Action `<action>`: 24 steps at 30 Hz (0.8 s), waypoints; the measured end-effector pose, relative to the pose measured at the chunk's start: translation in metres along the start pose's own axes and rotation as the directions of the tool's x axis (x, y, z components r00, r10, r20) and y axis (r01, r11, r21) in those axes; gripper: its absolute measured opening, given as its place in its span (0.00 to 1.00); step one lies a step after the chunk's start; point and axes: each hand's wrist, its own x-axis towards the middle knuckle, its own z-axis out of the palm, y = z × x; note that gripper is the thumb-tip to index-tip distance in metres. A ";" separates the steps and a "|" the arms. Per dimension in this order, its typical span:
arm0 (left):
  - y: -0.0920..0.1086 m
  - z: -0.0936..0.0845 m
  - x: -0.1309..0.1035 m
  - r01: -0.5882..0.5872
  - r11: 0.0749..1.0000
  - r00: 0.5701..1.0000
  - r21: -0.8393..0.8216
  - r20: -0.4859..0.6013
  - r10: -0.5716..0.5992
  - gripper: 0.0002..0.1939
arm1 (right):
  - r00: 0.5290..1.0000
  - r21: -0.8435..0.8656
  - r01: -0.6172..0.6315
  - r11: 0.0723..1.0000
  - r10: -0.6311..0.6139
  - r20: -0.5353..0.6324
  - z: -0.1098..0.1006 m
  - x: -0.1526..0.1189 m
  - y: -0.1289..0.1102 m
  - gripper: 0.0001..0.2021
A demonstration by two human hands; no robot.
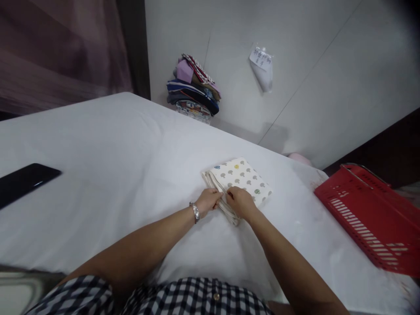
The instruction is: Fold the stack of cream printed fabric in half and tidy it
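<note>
A folded cream cloth (251, 177) printed with small grey, blue, yellow and green shapes lies on the white-covered table. Its layered edges face down and to the left. My left hand (210, 200), with a silvery bracelet at the wrist, is closed on those folded layers. Close beside it, my right hand (240, 201) is also closed on the cloth, fingers curled over its near edge. The fingertips of both hands are partly hidden.
A red plastic basket (367, 218) stands at the table's right end. At the left lies a black flat object (26, 181). Beyond the table's far edge are a pile of folded clothes (193, 89) and a labelled plastic packet (262, 70) on the pale floor.
</note>
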 end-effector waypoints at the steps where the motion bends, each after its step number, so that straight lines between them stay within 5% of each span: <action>1: 0.000 0.000 0.000 0.002 1.000 1.000 -0.001 -0.001 -0.002 0.14 | 1.000 0.023 -0.001 1.000 0.001 0.005 -0.001 0.001 0.001 0.09; 8: 0.000 0.000 -0.001 0.006 1.000 1.000 -0.021 0.018 -0.006 0.16 | 0.999 0.215 -0.006 0.977 0.014 -0.034 -0.009 0.000 -0.004 0.07; 24: 0.000 -0.002 -0.001 0.017 1.000 0.999 -0.024 0.037 -0.016 0.13 | 1.000 0.176 0.005 0.984 -0.004 -0.010 0.003 0.000 -0.006 0.05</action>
